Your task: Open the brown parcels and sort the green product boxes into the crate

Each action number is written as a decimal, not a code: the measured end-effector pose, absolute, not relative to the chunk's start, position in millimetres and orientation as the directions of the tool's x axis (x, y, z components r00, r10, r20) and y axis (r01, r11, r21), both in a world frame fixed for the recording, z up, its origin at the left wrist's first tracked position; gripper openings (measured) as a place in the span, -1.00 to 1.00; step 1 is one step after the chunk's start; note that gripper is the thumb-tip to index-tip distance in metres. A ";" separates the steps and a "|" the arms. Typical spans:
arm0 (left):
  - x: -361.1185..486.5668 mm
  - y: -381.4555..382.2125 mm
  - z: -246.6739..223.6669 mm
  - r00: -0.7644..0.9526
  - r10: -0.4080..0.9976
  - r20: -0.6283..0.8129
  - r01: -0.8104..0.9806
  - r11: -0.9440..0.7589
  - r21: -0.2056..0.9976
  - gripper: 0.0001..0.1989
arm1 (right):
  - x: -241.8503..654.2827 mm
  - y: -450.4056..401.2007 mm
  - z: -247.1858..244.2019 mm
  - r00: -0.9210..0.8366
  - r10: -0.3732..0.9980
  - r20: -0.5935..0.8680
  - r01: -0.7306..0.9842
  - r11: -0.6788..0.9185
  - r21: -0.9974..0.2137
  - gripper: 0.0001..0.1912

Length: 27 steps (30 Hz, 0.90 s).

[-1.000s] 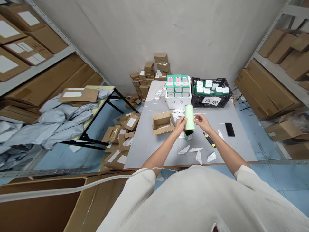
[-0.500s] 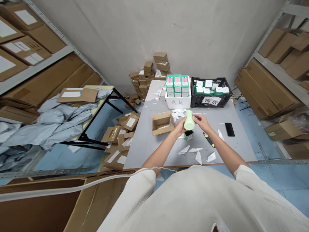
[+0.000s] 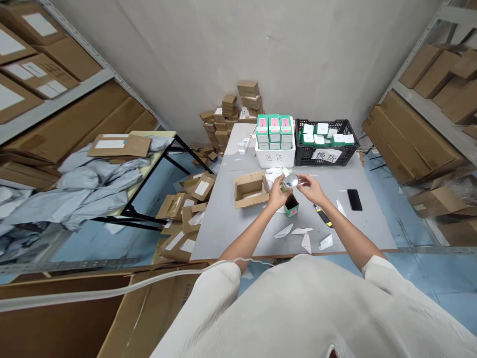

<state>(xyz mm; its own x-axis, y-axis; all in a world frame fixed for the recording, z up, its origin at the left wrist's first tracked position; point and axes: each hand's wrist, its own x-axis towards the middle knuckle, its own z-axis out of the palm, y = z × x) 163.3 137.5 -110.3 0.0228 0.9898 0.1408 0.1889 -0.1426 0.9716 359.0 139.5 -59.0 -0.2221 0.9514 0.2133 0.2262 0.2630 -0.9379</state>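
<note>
Both my hands hold a pale green cylindrical flask [image 3: 289, 182] above the grey table [image 3: 223, 233], tipped so its shiny metallic end faces me. My left hand [image 3: 278, 194] grips its lower side, and the fingertips of my right hand [image 3: 309, 188] press on the rim of that end. Most of the green body is hidden by the tilt. Just below my hands stands a small open green-and-white box [image 3: 291, 205]. To the left of my left hand sits an open kraft cardboard box [image 3: 250, 190].
A yellow-and-black utility knife [image 3: 322, 215] and a black phone [image 3: 355, 200] lie to the right, with white paper scraps [image 3: 294, 233] near the front edge. A white bin [image 3: 275, 158] and a black crate [image 3: 326, 148] hold green boxes at the back. Cardboard-filled shelves flank the table.
The green flask has tipped from nearly upright to almost end-on, bringing its shiny end into view. My hands have shifted with it, and the small box stays in place below.
</note>
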 end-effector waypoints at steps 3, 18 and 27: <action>163.0 132.9 -110.6 0.013 0.981 0.192 0.173 -0.192 0.966 -0.20 | 358.3 133.3 -47.2 -0.294 0.914 0.280 0.271 0.360 -0.893 -0.22; 155.1 129.0 -127.5 0.202 0.965 0.169 0.227 -0.214 0.950 -0.20 | 367.7 140.6 -19.9 -0.284 0.892 0.350 0.429 0.445 -0.786 -0.26; 141.2 113.4 -177.7 0.148 0.989 0.015 0.431 -0.078 0.899 -0.19 | 365.7 140.4 -37.1 -0.128 0.924 0.361 0.409 0.381 -0.829 -0.26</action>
